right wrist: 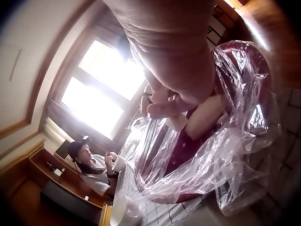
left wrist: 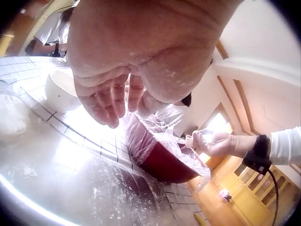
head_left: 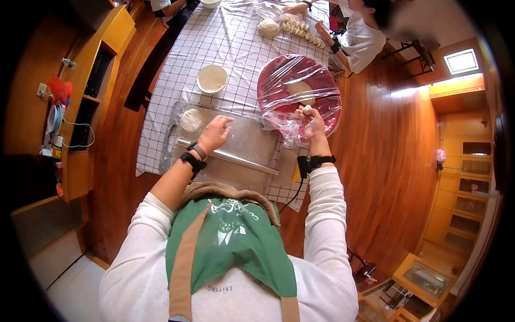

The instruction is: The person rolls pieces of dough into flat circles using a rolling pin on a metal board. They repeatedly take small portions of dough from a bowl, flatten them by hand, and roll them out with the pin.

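My right hand (head_left: 314,127) pinches a small piece of pale dough (head_left: 307,109) over the near side of a red basin (left wrist: 162,165). Clear plastic wrap (right wrist: 202,174) lies loosely across the basin, bunched at its near edge. A larger lump of dough (head_left: 300,92) shows inside, partly behind the wrap. My left hand (head_left: 214,134) hovers above a metal tray (head_left: 251,140), its fingers loosely extended and nothing held. Close to it, a white rounded lump (head_left: 191,121) sits at the tray's left end. Flour smears mark the palm in the left wrist view.
Beyond the tray stands a white bowl (head_left: 212,79) with pale contents. Farther along the checked tablecloth (head_left: 185,59) are stacked round wrappers (head_left: 268,27) and rows of dumplings (head_left: 300,31). Another person (head_left: 357,37) works at the far right side. A black cable hangs from my right wrist.
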Demonstrator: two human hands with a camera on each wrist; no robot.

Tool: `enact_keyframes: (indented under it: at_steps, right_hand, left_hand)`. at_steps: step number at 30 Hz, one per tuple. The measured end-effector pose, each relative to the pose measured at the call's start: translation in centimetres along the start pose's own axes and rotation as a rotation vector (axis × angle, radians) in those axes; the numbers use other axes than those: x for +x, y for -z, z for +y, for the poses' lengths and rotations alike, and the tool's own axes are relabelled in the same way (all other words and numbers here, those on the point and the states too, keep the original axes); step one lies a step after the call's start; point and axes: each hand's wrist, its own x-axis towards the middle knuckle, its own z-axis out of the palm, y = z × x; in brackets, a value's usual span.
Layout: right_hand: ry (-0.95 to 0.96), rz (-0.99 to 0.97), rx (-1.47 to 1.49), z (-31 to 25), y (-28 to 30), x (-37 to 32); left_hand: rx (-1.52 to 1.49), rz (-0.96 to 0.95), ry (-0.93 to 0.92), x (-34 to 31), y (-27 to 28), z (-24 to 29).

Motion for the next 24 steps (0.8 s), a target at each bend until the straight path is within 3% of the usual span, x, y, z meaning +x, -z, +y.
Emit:
enact_keyframes:
  at_steps: [16,22,24]
  right_hand:
    - [-0.086,-0.013,-0.137,-0.9,-1.9,0.3]
    - [-0.042,-0.253,-0.280,-0.2,-4.0,-2.6]
    - [-0.092,-0.372,-0.378,1.4,-6.7,-4.8]
  left_hand:
    - [-0.012,0.064,0.009,-1.1,-0.8,-2.5]
    - [-0.037,0.083,-0.075,0.4,-1.5,-0.7]
    - [-0.167,-0.010,0.046,1.7,-0.9,2.3]
